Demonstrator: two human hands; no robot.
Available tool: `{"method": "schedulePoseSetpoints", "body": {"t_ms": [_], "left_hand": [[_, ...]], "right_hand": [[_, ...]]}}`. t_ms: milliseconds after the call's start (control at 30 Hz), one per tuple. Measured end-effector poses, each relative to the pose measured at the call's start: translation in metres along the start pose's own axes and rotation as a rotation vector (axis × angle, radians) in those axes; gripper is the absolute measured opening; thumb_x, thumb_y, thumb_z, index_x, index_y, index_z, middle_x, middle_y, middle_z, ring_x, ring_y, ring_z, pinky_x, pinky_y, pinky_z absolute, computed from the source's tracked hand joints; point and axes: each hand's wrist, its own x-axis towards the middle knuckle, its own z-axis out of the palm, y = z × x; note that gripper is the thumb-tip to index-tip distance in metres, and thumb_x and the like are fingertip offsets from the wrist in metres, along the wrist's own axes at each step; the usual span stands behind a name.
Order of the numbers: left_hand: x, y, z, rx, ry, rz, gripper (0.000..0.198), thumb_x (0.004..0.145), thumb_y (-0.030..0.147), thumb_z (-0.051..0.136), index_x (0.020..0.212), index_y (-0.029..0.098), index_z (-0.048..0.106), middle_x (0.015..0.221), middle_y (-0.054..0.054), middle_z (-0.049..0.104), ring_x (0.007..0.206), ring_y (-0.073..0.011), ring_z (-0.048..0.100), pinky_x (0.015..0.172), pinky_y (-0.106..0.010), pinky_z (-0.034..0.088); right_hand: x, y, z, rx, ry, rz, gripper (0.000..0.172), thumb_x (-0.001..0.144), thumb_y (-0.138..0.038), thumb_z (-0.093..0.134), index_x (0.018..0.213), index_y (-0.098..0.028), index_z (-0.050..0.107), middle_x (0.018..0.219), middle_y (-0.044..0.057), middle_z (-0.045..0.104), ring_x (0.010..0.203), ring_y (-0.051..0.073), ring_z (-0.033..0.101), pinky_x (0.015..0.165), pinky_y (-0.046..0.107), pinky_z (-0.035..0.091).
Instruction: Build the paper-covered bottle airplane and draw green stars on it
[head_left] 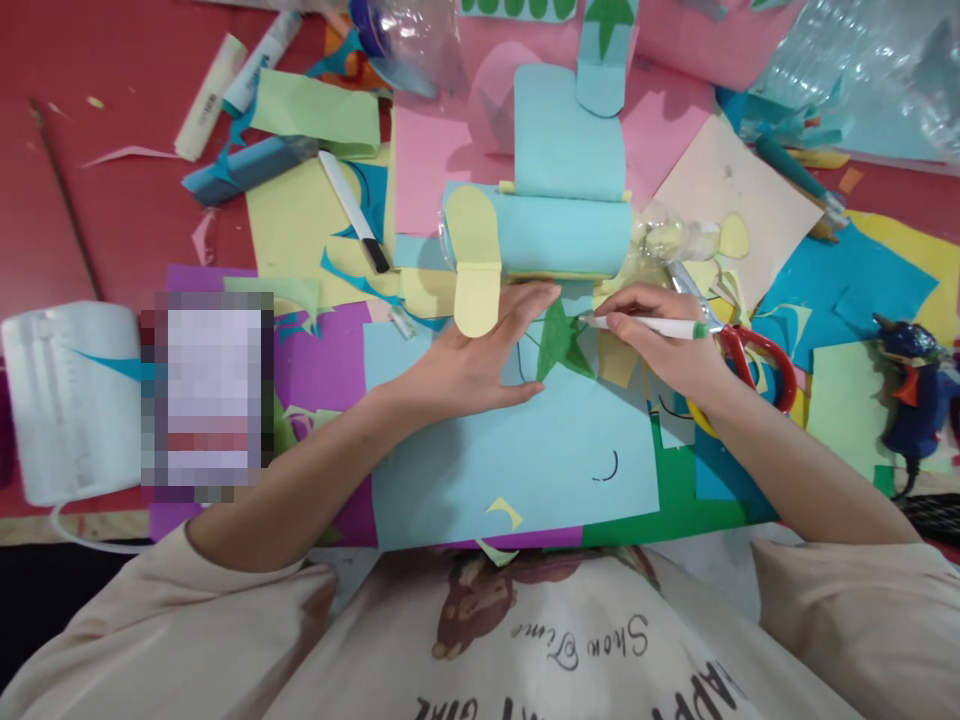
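Observation:
My right hand (664, 345) grips a white marker with a green end (671, 327), its tip at the right edge of a green star (559, 338) drawn on light blue paper. My left hand (476, 365) lies flat with thumb and fingers spread, left of the star. Under both is a large light blue sheet (517, 465) with a small black curved line. Just beyond my left fingers lies a bottle wrapped in light blue paper (566, 232), and a pale yellow rounded strip (477, 280) hangs over its left end.
Red-handled scissors (784, 370) lie by my right wrist, with a dark blue glue gun (911, 390) farther right. At left are a blurred-out screen (214, 380) and a white device (71, 400). Markers (210, 98), paper scraps and clear plastic bottles (862, 70) crowd the red table (142, 220).

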Motion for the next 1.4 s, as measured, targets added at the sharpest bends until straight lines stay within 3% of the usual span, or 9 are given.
{"method": "schedulePoseSetpoints", "body": {"t_ms": [1400], "left_hand": [[-0.0001, -0.0013, -0.0003, -0.036, -0.005, -0.018, 0.088, 0.079, 0.045, 0.065, 0.149, 0.029, 0.013, 0.152, -0.010, 0.032, 0.139, -0.0330, 0.031, 0.113, -0.052, 0.034]], "right_hand": [[0.0007, -0.0028, -0.0010, 0.011, -0.006, 0.044, 0.010, 0.079, -0.018, 0.057, 0.075, -0.017, 0.066, 0.070, 0.000, 0.067, 0.062, 0.011, 0.056, 0.053, 0.023, 0.039]]}}
